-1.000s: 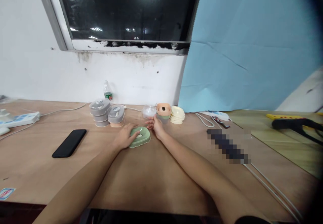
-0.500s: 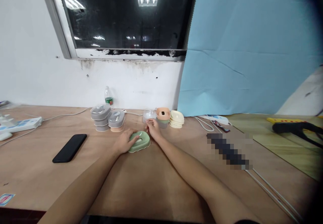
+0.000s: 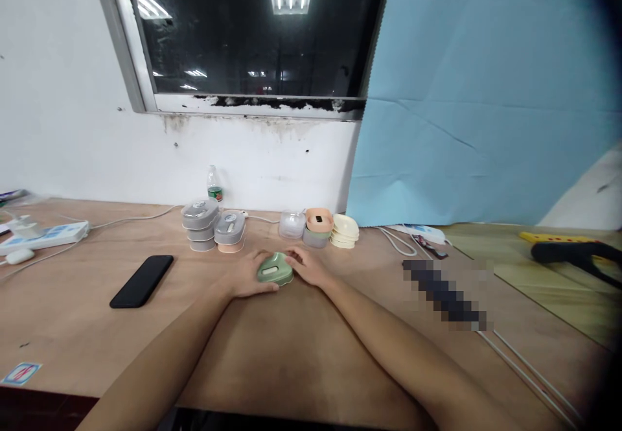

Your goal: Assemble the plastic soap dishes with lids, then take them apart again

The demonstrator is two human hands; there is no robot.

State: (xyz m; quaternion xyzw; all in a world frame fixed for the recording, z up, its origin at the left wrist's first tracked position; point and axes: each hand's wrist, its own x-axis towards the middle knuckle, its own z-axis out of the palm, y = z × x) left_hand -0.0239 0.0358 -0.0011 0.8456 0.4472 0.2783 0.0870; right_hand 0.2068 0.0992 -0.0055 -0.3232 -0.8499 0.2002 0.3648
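A light green oval plastic box [image 3: 275, 269] with a slot in its top rests on the wooden table in front of me. My left hand [image 3: 250, 275] grips it from the left, thumb along the near side and fingers around the far side. On the right end of the box are the fingers of my right hand [image 3: 307, 266]. Behind it stand a clear lid [image 3: 292, 225], an orange piece [image 3: 319, 220] stacked on green and grey ones, and several cream pieces [image 3: 345, 231]. Grey-lidded boxes [image 3: 201, 214] are stacked to the back left, with another grey-lidded box [image 3: 230, 226] beside them.
A black phone [image 3: 142, 281] lies at left, near a white power strip [image 3: 46, 237]. The bottle [image 3: 214, 185] stands by the wall. At right are a blurred dark object [image 3: 442, 295], white cables [image 3: 527, 369] and a yellow-and-black tool [image 3: 573, 253].
My right hand has come back from the clear lid to the right end of the green box. My left hand has shifted its hold, with the thumb now along the near side.
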